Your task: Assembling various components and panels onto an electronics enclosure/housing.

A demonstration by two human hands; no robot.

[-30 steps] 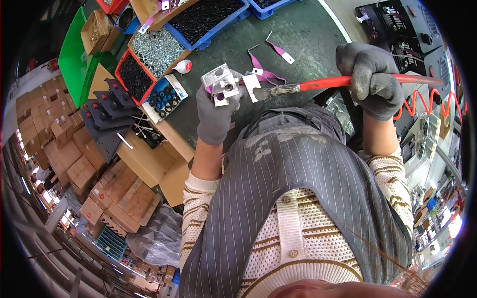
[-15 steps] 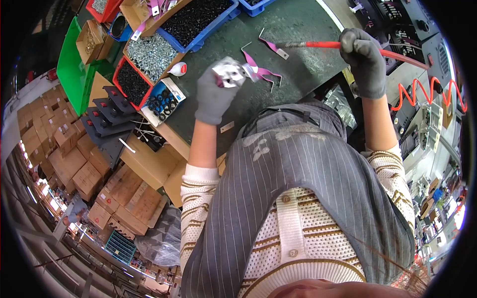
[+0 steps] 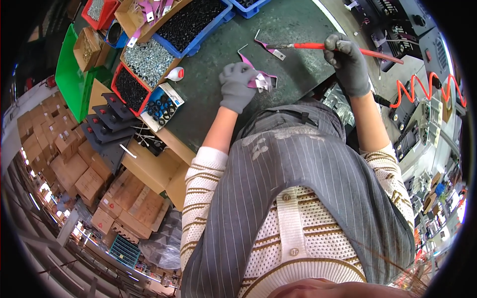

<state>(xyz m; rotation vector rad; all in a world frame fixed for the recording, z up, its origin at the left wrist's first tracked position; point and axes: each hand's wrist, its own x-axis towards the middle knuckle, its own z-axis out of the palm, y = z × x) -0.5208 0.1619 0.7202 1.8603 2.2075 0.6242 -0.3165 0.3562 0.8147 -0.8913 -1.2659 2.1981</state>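
hands are closed: left hand (image 3: 237, 85) on a folded silver-and-pink metal bracket (image 3: 262, 81), right hand (image 3: 348, 62) on a long red-handled screwdriver (image 3: 343, 48) lying crosswise beyond it.

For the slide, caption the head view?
Gloved left hand holds a metal bracket; right hand grips a red-handled tool over dark workbench.

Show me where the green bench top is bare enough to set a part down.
Bare green bench top lies between the blue bin of black parts and the red-handled tool, and left of the left hand beside the small white bottle. The far left rim, packed with bins, is crowded.
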